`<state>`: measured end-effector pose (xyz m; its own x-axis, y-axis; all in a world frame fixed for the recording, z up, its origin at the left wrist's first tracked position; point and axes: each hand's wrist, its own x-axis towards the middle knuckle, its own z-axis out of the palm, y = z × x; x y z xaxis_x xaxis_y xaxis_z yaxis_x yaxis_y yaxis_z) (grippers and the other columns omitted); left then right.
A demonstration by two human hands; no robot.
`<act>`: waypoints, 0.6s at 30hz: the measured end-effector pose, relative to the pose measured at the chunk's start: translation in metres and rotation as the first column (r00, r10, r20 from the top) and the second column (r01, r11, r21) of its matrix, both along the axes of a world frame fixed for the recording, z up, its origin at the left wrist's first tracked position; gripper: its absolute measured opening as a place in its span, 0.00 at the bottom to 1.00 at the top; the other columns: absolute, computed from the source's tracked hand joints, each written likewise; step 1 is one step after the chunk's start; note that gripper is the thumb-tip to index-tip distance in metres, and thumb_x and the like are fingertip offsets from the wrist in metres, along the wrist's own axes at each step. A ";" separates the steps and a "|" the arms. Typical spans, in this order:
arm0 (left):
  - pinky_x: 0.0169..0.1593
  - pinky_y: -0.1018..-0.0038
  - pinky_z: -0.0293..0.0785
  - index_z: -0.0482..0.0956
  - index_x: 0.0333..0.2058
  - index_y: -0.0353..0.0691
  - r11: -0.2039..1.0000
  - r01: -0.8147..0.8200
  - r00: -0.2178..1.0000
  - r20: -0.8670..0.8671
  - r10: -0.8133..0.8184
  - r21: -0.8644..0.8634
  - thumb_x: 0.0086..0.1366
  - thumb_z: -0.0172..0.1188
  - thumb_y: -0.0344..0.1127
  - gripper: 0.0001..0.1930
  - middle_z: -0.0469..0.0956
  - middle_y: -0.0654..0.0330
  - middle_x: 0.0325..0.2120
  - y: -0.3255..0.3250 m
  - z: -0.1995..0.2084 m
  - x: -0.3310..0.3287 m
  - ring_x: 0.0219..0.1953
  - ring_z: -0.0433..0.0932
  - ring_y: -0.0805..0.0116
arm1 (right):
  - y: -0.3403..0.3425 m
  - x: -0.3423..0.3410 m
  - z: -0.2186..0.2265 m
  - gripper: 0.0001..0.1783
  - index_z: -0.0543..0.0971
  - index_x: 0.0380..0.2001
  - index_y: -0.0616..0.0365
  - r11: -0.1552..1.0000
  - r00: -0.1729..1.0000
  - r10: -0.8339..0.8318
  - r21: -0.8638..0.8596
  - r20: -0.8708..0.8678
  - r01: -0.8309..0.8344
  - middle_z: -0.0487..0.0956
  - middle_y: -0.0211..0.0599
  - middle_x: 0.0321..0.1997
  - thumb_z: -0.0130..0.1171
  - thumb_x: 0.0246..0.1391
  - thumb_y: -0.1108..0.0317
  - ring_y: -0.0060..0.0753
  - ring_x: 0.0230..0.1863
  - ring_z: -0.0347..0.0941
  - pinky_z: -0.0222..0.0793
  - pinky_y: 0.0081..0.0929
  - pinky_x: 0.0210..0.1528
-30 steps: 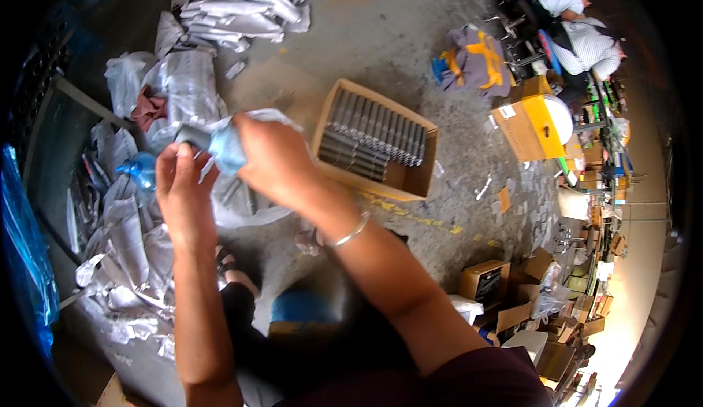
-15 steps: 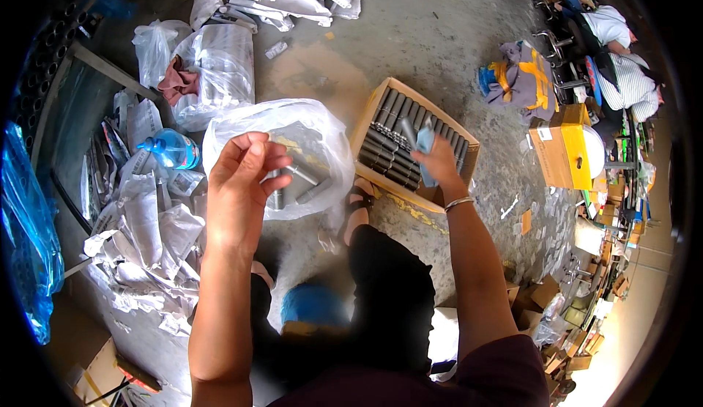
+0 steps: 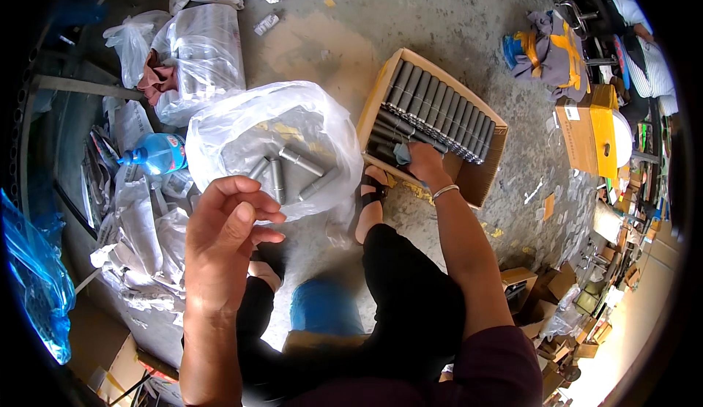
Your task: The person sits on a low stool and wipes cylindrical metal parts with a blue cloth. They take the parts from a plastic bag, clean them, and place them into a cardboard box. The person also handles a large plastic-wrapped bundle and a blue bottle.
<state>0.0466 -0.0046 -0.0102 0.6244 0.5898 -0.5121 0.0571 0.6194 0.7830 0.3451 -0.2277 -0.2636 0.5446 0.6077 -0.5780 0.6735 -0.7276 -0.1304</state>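
Note:
My right hand [image 3: 426,164] reaches into the cardboard box [image 3: 492,174], closed on a light blue cloth [image 3: 402,153]. Just beyond its fingers, a dark grey metal rod [image 3: 421,134] lies slantwise on others; whether the fingers touch it is hard to see. Dark grey rods [image 3: 432,103] fill the box's far side in a tight row. To the left, my left hand [image 3: 227,224] is raised with loosely curled fingers apart and nothing in them. Beyond it stands an open clear plastic bag [image 3: 201,139] with several lighter grey rods [image 3: 302,162] inside.
A blue-tinted bottle [image 3: 157,154] and crumpled paper wrappings [image 3: 150,238] lie at the left. Farther back are a plastic-wrapped bundle [image 3: 209,48] and more white wrappings. At the right stand a taped carton [image 3: 589,132] and a grey cloth bundle [image 3: 549,52]. People sit at the far right.
My right hand has gone down into the box, and the rod it held above the rows is no longer raised. My left hand has moved lower and slightly left, its fingers still apart.

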 end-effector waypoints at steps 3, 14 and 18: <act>0.37 0.75 0.76 0.68 0.46 0.33 1.000 0.012 1.000 -0.014 -0.012 0.009 0.64 0.58 0.40 0.18 0.77 0.56 0.34 -0.001 -0.002 0.001 0.37 0.78 0.67 | 0.005 -0.004 -0.013 0.21 0.78 0.38 0.57 0.998 0.998 0.055 0.020 0.041 -0.055 0.79 0.48 0.37 0.66 0.34 0.70 0.52 0.43 0.75 0.73 0.43 0.44; 0.36 0.77 0.77 0.69 0.46 0.34 0.999 0.011 0.999 -0.051 -0.009 0.044 0.64 0.59 0.41 0.18 0.77 0.57 0.34 -0.002 -0.003 -0.003 0.36 0.78 0.68 | -0.015 0.010 -0.049 0.16 0.79 0.36 0.56 0.831 0.915 -0.403 0.414 -0.013 0.372 0.81 0.47 0.33 0.67 0.39 0.68 0.47 0.35 0.78 0.73 0.39 0.36; 0.36 0.76 0.77 0.69 0.46 0.34 0.999 0.017 0.999 -0.040 -0.015 0.039 0.63 0.59 0.41 0.19 0.77 0.56 0.34 -0.004 -0.004 -0.004 0.36 0.79 0.68 | -0.045 0.019 -0.076 0.13 0.78 0.35 0.65 0.668 0.731 -0.652 0.304 -0.200 0.679 0.81 0.45 0.31 0.64 0.49 0.67 0.38 0.30 0.79 0.72 0.38 0.31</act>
<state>0.0426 -0.0083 -0.0137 0.6137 0.6002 -0.5130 0.0981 0.5867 0.8038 0.3636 -0.2732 -0.3395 0.8484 0.2576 -0.4625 0.0064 -0.8785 -0.4776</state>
